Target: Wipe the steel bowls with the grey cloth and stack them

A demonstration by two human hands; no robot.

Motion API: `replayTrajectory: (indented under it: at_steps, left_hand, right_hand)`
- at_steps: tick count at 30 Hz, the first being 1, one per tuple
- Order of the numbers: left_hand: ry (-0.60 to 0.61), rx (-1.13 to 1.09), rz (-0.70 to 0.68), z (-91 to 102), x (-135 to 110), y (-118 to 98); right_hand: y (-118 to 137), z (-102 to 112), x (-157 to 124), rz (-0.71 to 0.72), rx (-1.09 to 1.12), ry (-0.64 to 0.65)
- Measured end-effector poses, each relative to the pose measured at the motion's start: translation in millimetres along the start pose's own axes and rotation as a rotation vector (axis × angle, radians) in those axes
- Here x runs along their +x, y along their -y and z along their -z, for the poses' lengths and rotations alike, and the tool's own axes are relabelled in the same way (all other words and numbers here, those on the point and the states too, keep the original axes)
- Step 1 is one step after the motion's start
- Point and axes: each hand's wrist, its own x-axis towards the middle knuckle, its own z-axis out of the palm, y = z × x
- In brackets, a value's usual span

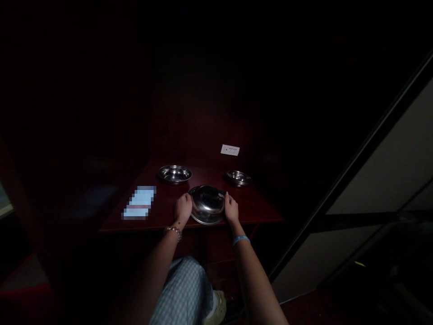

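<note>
A shiny steel bowl [207, 208], its rounded underside facing me, is held at the front of the dark red table between my two hands. My left hand [183, 208] is closed on its left rim, and a beaded bracelet circles that wrist. On the opposite side, my right hand [231, 209] grips the right rim, with a light blue band on the wrist. Behind and to the left sits a wide steel bowl [175, 174], open side up. At the back right, what looks like a small stack of steel bowls [238, 178] stands beyond my right hand.
The dark red table [162, 221] has its front edge just below my hands. A bright blurred rectangle [139, 203] lies at its left. A white power socket [230, 150] is on the back wall. A panel [379, 176] slants along the right. My knee [182, 289] is under the table's front.
</note>
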Motion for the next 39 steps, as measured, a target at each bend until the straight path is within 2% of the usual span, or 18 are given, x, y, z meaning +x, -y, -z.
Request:
replayTrajectory:
  at_steps: [4, 6, 9, 11, 13, 15, 16, 18, 21, 22, 24, 27, 34, 39]
  left_hand:
    - [-0.005, -0.021, 0.024, 2.7, -1, -3]
    - [0.0, -0.033, 0.033, 4.5, -2, -4]
    - [-0.003, -0.052, 0.025, 5.9, -3, -6]
    - [-0.003, -0.064, 0.019, 5.4, -3, -6]
    - [0.001, -0.071, 0.017, 4.2, -2, -4]
    - [-0.001, -0.079, 0.016, 2.8, -1, -3]
    - [-0.007, -0.087, 0.009, 2.0, 0, -2]
    - [-0.024, -0.109, -0.008, 0.5, 1, 0]
    - [-0.037, -0.136, -0.01, -2.4, 3, 3]
    - [-0.035, -0.137, -0.003, -3.4, 3, 4]
    - [-0.029, -0.138, 0.014, -4.5, 4, 4]
    - [-0.041, -0.151, 0.037, -3.3, 4, 3]
    - [-0.059, -0.228, -0.001, -4.5, 2, 4]
    - [-0.057, -0.231, -0.024, -8.2, 4, 4]
  right_hand:
    - [5, 2, -1, -0.034, -0.03, -0.023]
    - [13, 10, 3, -0.078, -0.013, -0.04]
    - [35, 36, 15, -0.184, 0.095, -0.201]
    - [55, 60, 25, -0.094, 0.199, -0.302]
    - [70, 80, 34, 0.126, 0.286, -0.396]
    - [74, 87, 39, 0.261, 0.267, -0.473]
    - [71, 84, 39, 0.254, 0.244, -0.482]
    - [53, 68, 35, 0.173, 0.216, -0.413]
    - [12, 33, 30, -0.026, 0.145, -0.211]
    - [-1, 24, 30, -0.054, 0.124, -0.167]
    - [-21, 13, 34, -0.089, 0.106, -0.166]
    - [-30, 8, 40, -0.119, 0.114, -0.183]
    - [-23, 12, 25, -0.104, 0.122, -0.137]
    - [-36, 14, 26, -0.112, 0.223, -0.14]
